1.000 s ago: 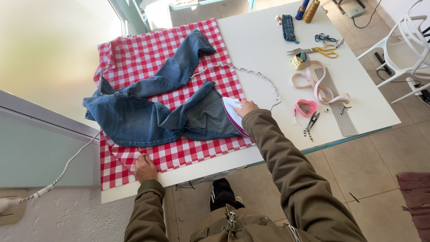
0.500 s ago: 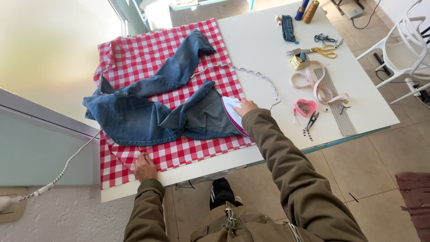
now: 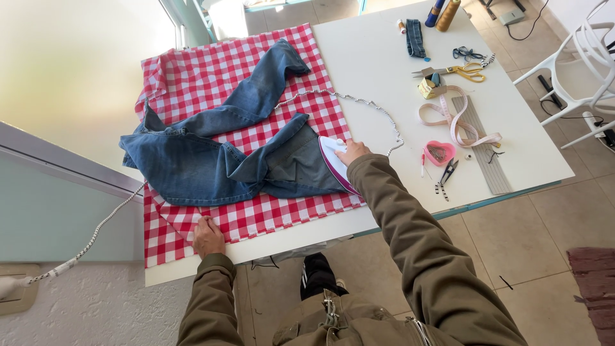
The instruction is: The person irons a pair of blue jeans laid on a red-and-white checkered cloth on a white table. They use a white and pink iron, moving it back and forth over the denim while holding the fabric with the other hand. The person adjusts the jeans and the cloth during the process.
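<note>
Head view, looking straight down past the olive sleeves: nearest the body, the left hand (image 3: pixel 208 236) lies flat with fingers spread on the red-and-white checked cloth (image 3: pixel 192 83), pinning its near edge just below the jeans (image 3: pixel 211 160) and grasping nothing. Just to the right of the jeans, the right hand (image 3: pixel 351 152) is closed around the handle of a white iron with a pink rim (image 3: pixel 334 161), whose soleplate sits on the trouser leg's end, touching the denim at its right edge. The jeans are blue and faded, spread across the middle of the cloth with one leg folded back over the other and the farther leg angled up toward the cloth's far side; the fabric looks rumpled near the fold (creases run every which way there). My worry is that pressing over that doubled part could set a crease into it, and the speckled cord (image 3: pixel 359 106) looping from the iron round behind the jeans could snag on the denim or drag across it if the iron travels leftward. Lingering in one spot might also scorch the cloth. Farther right of the jeans, on the bare white table (image 3: pixel 384 57), lie a pink heart-shaped dish (image 3: pixel 440 153), a coiled measuring tape (image 3: pixel 451 118) and yellow-handled scissors (image 3: pixel 462 70), well apart from the ironing.
</note>
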